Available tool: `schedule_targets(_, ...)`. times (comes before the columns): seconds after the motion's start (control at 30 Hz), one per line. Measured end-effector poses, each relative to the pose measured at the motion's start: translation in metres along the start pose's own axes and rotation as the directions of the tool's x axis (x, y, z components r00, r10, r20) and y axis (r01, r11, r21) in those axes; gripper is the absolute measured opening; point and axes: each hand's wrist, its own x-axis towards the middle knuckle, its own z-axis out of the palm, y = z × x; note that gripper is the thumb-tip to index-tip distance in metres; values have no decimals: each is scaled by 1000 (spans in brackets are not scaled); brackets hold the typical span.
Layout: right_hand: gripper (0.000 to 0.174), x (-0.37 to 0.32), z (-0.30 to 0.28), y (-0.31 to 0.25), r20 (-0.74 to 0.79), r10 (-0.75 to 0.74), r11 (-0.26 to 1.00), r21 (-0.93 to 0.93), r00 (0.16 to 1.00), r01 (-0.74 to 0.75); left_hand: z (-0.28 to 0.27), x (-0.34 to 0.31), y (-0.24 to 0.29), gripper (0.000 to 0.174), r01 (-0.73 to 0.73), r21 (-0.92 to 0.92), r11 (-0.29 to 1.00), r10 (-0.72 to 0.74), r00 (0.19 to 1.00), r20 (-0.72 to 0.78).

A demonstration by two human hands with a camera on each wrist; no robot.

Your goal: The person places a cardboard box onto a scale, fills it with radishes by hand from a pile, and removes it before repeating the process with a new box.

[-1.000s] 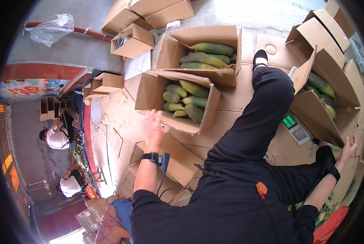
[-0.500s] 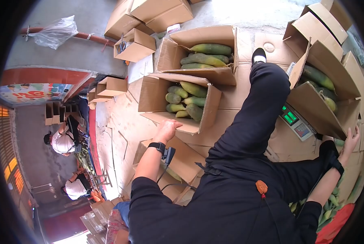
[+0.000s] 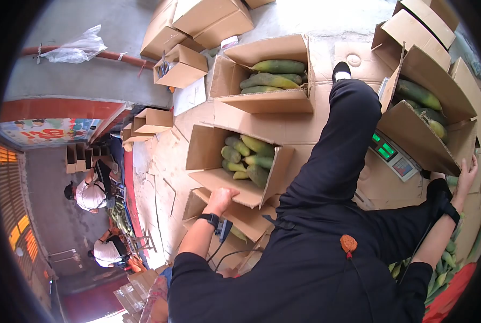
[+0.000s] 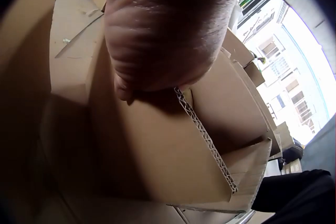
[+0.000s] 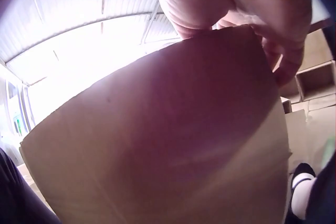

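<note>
An open cardboard box (image 3: 203, 148) holds several green-yellow papayas (image 3: 248, 156) on the cardboard-covered floor in front of me. My left hand (image 3: 223, 197) grips the near flap (image 3: 230, 183) of this box. In the left wrist view the left hand (image 4: 163, 29) curls over the corrugated edge of that flap (image 4: 157, 150). At the far right, my right hand (image 3: 468, 173) holds the flap of another papaya box (image 3: 421, 140). The right wrist view shows the right hand (image 5: 236, 8) pinching the top edge of that flap (image 5: 157, 145).
A second box (image 3: 262, 102) of papayas stands farther away. A digital scale (image 3: 394, 156) sits by my outstretched leg (image 3: 337, 145). Empty boxes (image 3: 184, 67) lie beyond, loose papayas (image 3: 439, 272) at lower right. Two seated people (image 3: 92, 196) work at the left.
My left hand came down onto the near flap and gripped it. The papaya box then slid toward me, away from the second box. The right hand stayed on its flap.
</note>
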Motion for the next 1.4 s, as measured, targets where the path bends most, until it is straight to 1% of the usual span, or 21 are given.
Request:
schedule_targets(0.03,47,0,0,0,3,1,1000,1,1000,-1,5,-10,-1,27,-18,12,1000,17,999,28)
schedule_targets(0.1,47,-2,1,-3,16,35,998,59,999,-36,1,-27,11,35,-21,115,993,-5,976,217)
schedule_targets(0.17,47,-5,2,-9,23,49,996,78,999,-50,-1,-34,15,32,-33,181,983,-17,964,267)
schedule_targets(0.23,47,-4,0,-10,26,56,994,97,998,-59,-5,-33,21,30,-115,320,940,-31,909,417)
schedule_targets(0.4,47,-5,3,-12,-1,30,999,32,1000,-29,-10,-23,19,18,-71,281,957,-68,888,455)
schedule_targets(0.47,47,-4,0,-9,4,46,998,46,999,-46,-16,-19,23,17,12,361,932,-232,786,573)
schedule_targets(0.5,47,-3,1,-8,15,65,996,61,998,-66,-21,-14,22,17,18,358,934,-234,787,571)
schedule_targets(0.57,47,-4,1,-7,16,64,996,61,998,-65,-42,12,18,17,190,160,969,-242,866,438)
schedule_targets(0.63,47,-2,1,-8,9,65,996,55,998,-65,-94,41,42,17,239,-45,970,-236,969,69)
schedule_targets(0.67,48,-3,1,-9,22,62,996,61,998,-63,-113,57,51,22,169,-38,985,-172,980,-100)
schedule_targets(0.7,48,-4,1,-11,32,59,996,67,998,-61,-129,74,58,29,99,-18,995,-100,959,-266)
schedule_targets(0.77,48,-9,2,-21,26,59,997,49,998,-61,-157,110,75,42,47,92,995,-5,910,-415)
schedule_targets(0.83,48,-12,3,-29,16,56,998,31,998,-56,-168,152,81,45,-69,138,988,134,830,-542)
schedule_targets(0.97,48,-15,5,-31,-6,33,999,6,999,-33,-171,233,90,43,-130,247,960,248,802,-543)
schedule_targets(1.03,48,-17,5,-35,1,54,998,20,999,-54,-171,266,93,37,-55,274,960,118,969,-217)
schedule_targets(1.07,47,-18,6,-37,-7,59,998,-3,998,-59,-164,285,87,37,-61,271,961,123,968,-221)
schedule_targets(1.13,47,-18,6,-38,-15,49,998,-27,999,-50,-157,310,85,18,-27,69,997,35,993,-113)
schedule_targets(1.17,46,-19,6,-38,-17,46,998,-47,999,-47,-157,315,86,18,-32,64,997,40,993,-115)
schedule_targets(1.23,46,-19,6,-37,-19,56,998,-17,998,-56,-155,321,88,30,25,96,995,-24,1000,-8)
schedule_targets(1.37,45,-19,7,-39,-22,65,998,21,998,-64,-149,316,86,30,14,62,998,-12,1000,-27)
schedule_targets(1.4,45,-19,7,-39,-19,64,998,17,998,-63,-148,312,86,30,-23,118,993,29,999,-42)
